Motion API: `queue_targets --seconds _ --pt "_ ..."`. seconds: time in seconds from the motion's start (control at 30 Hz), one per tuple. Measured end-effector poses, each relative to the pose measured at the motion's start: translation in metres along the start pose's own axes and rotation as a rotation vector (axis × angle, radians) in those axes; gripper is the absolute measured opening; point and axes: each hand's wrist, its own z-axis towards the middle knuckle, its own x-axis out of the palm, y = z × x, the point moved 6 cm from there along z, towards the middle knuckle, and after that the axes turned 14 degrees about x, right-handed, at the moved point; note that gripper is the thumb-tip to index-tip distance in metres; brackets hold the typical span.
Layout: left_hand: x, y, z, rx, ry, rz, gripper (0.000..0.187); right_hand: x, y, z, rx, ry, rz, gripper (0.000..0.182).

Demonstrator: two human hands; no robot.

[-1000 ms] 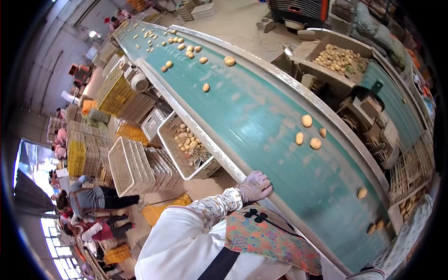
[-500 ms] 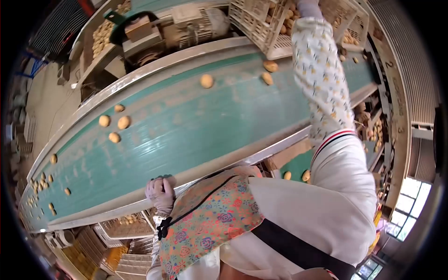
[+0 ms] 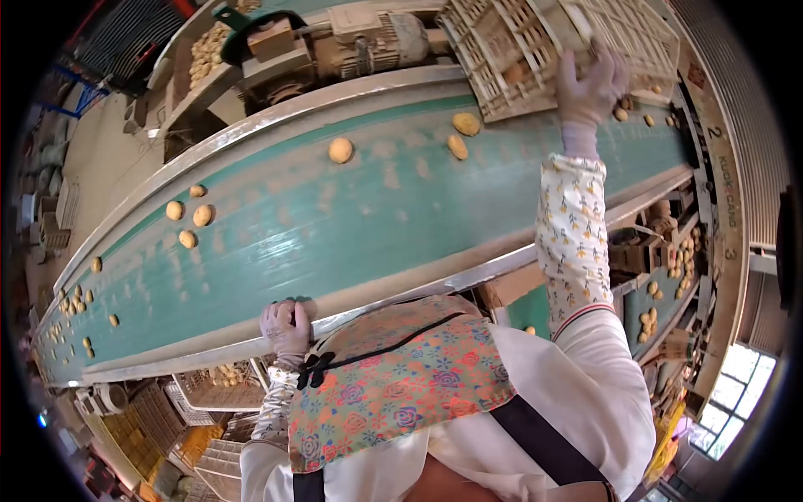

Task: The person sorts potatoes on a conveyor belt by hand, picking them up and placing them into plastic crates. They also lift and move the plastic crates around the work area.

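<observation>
My left hand point(image 3: 287, 329), in a pale glove, is curled over the near rail point(image 3: 401, 294) of a green conveyor belt point(image 3: 376, 213). My right hand point(image 3: 590, 88), gloved and with a flower-patterned sleeve, is raised at the far side of the belt. Its fingers are spread in front of a cream plastic crate point(image 3: 502, 58), overlapping the crate's edge in this view. Potatoes lie on the belt: one point(image 3: 340, 151) near the middle, two close to the crate, including a potato point(image 3: 457, 147), and several more toward the left end.
A motor point(image 3: 381, 50) stands behind the far rail. Potatoes fill a bin point(image 3: 207, 57) at the upper left. Below the belt on the left are stacked crates point(image 3: 222, 389). On the right, a lower belt point(image 3: 651, 311) carries more potatoes beside a wooden beam point(image 3: 726, 217).
My right hand has drawn back from inside the crate toward me. The crate looks tilted, with fewer potatoes showing. Potatoes on the belt have shifted left. My left hand stays at the rail.
</observation>
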Motion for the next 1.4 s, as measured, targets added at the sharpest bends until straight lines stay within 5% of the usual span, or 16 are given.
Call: queue_targets --seconds 0.2,0.3,0.43,0.53,0.57,0.6,0.63,0.67,0.7,0.77,0.83,0.97,1.03,1.17,1.27,1.4 --pt "0.006 0.004 0.016 0.006 -0.019 -0.045 0.008 -0.007 0.003 0.010 -0.084 0.119 -0.110 0.075" --pt "0.008 0.001 0.003 -0.023 -0.019 -0.050 0.007 0.009 0.001 0.004 0.241 0.258 0.444 0.078" --pt "0.015 -0.004 -0.008 -0.042 -0.008 -0.065 0.009 0.005 -0.095 -0.107 0.083 0.403 0.034 0.060" --pt "0.010 -0.013 -0.001 -0.017 -0.050 -0.042 0.009 -0.004 -0.182 -0.260 0.594 0.898 -0.556 0.048" --pt "0.005 -0.011 -0.001 0.003 -0.050 -0.036 0.009 -0.008 -0.158 -0.324 0.147 1.018 -0.724 0.043" --pt "-0.001 -0.007 -0.002 0.024 -0.049 -0.030 0.011 -0.049 -0.046 -0.309 -0.271 0.741 -0.898 0.047" --pt "-0.005 -0.003 -0.004 0.045 -0.049 -0.024 0.013 -0.071 0.011 -0.288 0.449 0.856 -0.611 0.050" --pt "-0.007 0.000 -0.007 0.057 -0.042 0.004 0.015 -0.072 0.045 -0.318 0.348 0.858 -0.470 0.053" --pt "-0.005 0.002 -0.008 0.040 -0.035 -0.014 0.015 -0.072 0.113 -0.274 0.393 1.356 -0.334 0.052" --pt "0.002 -0.003 -0.010 0.006 -0.022 -0.049 0.016 -0.067 0.173 -0.310 0.306 1.191 0.611 0.044" --pt "0.004 -0.002 -0.009 0.024 -0.017 -0.030 0.018 -0.033 0.193 -0.283 0.192 0.857 0.529 0.037" --pt "0.010 -0.010 -0.007 0.032 -0.014 -0.018 0.019 0.079 0.182 -0.242 0.335 1.275 -0.062 0.036" --pt "0.012 -0.008 -0.007 0.054 -0.021 0.020 0.021 0.109 0.205 -0.301 0.090 1.375 -0.001 0.035" --pt "0.013 0.001 -0.009 0.030 0.001 -0.034 0.029 0.038 0.227 -0.318 0.451 1.470 0.514 0.043" --pt "0.016 0.013 -0.011 -0.110 0.019 -0.165 0.043 -0.031 0.156 -0.282 0.354 1.044 0.721 0.043" --pt "0.014 -0.002 0.013 0.009 -0.051 -0.205 0.064 -0.172 -0.063 -0.233 0.541 0.803 -0.188 0.044"
